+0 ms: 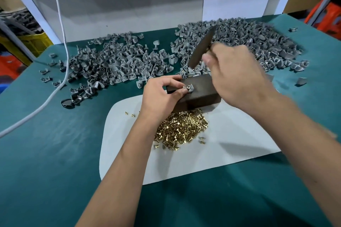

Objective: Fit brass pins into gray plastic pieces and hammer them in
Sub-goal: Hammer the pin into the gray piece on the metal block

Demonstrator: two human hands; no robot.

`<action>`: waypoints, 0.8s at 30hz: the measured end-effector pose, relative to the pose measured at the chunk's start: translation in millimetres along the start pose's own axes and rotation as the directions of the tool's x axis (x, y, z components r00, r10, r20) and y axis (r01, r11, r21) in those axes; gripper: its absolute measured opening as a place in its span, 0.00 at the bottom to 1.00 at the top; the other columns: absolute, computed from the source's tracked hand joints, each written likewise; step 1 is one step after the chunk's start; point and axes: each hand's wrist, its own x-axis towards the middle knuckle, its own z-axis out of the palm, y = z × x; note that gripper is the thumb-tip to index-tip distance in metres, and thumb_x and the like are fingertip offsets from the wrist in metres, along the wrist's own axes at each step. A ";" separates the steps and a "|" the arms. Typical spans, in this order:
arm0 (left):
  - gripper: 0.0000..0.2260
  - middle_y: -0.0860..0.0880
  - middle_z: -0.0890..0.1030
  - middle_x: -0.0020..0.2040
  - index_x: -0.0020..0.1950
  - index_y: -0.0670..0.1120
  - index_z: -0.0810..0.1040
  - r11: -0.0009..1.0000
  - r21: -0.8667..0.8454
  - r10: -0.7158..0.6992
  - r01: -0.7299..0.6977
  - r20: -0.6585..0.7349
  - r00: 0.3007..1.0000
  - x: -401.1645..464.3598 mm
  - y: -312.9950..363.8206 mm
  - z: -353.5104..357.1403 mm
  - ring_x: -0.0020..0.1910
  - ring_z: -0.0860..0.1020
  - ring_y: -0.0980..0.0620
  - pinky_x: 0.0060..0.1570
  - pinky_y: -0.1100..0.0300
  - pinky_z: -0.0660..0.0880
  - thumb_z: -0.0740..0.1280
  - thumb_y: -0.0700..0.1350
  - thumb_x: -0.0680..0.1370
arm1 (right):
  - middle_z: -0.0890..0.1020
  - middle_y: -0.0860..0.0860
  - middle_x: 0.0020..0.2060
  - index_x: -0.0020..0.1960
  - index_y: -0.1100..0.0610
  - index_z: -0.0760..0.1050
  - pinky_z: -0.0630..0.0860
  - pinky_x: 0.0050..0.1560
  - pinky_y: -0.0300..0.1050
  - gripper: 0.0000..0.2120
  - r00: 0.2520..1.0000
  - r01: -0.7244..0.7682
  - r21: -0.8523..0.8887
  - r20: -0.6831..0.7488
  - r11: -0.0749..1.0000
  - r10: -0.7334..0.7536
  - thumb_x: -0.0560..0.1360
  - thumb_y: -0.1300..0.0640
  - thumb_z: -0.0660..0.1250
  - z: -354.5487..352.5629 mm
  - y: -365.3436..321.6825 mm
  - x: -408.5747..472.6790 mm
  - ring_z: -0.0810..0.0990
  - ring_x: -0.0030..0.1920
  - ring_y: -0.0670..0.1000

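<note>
Your left hand point(162, 94) pinches one gray piece point(189, 88) against the top of the dark block point(199, 90), which sits at the far edge of the white sheet point(230, 143) on the green tabletop point(46, 153). Your right hand point(236, 77) grips the hammer point(202, 47), raised and blurred above the block, so you look to be mid-strike on this piece. Whether its pin is seated is too small to tell. Plenty remains: a heap of brass pins point(181, 129) lies just near of the block, and two big heaps of gray pieces point(118, 61) spread across the far tabletop, left and right. Which heap is finished work you cannot tell from here.
</note>
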 end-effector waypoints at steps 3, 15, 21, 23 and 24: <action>0.03 0.50 0.84 0.59 0.46 0.42 0.88 1.000 -0.009 -0.004 0.004 -0.005 1.000 -0.3 1.0 -0.1 0.56 0.82 0.58 0.50 0.77 0.72 0.77 0.36 0.74 | 0.80 0.58 0.38 0.51 0.53 0.71 0.72 0.37 0.51 0.10 0.984 0.006 -0.074 0.177 0.997 0.008 0.85 0.49 0.55 11.1 -7.7 -8.8 0.78 0.38 0.63; 0.03 0.48 0.84 0.60 0.47 0.41 0.88 1.000 -0.025 -0.013 0.013 0.009 1.000 -1.9 3.9 -0.7 0.58 0.82 0.56 0.60 0.64 0.77 0.76 0.35 0.74 | 0.78 0.54 0.39 0.51 0.51 0.71 0.74 0.41 0.52 0.11 0.942 0.017 -0.214 0.332 0.977 0.056 0.85 0.47 0.55 1.9 -4.0 -0.2 0.76 0.39 0.61; 0.03 0.50 0.85 0.59 0.46 0.41 0.88 1.000 0.004 0.012 -0.012 0.009 1.000 -1.0 2.5 -2.3 0.51 0.81 0.65 0.52 0.73 0.74 0.76 0.36 0.74 | 0.77 0.55 0.37 0.55 0.55 0.72 0.73 0.37 0.50 0.11 0.985 0.018 -0.090 0.175 0.996 -0.002 0.85 0.49 0.54 6.9 -11.0 -4.9 0.74 0.35 0.60; 0.03 0.48 0.84 0.60 0.47 0.39 0.87 1.000 -0.013 0.009 -0.009 0.013 1.000 -1.7 3.7 -1.1 0.52 0.82 0.61 0.55 0.68 0.76 0.76 0.35 0.74 | 0.80 0.57 0.42 0.55 0.53 0.72 0.73 0.41 0.52 0.12 0.944 0.019 -0.194 0.326 0.981 0.046 0.85 0.48 0.54 7.3 -9.6 -3.5 0.74 0.39 0.60; 0.03 0.47 0.84 0.60 0.47 0.39 0.87 1.000 -0.017 0.003 -0.003 0.011 1.000 -1.9 3.7 -1.0 0.53 0.82 0.59 0.57 0.65 0.77 0.76 0.35 0.74 | 0.80 0.56 0.43 0.53 0.51 0.72 0.73 0.42 0.52 0.11 0.944 0.039 -0.222 0.327 0.974 0.037 0.85 0.47 0.55 3.6 -8.5 0.9 0.75 0.39 0.59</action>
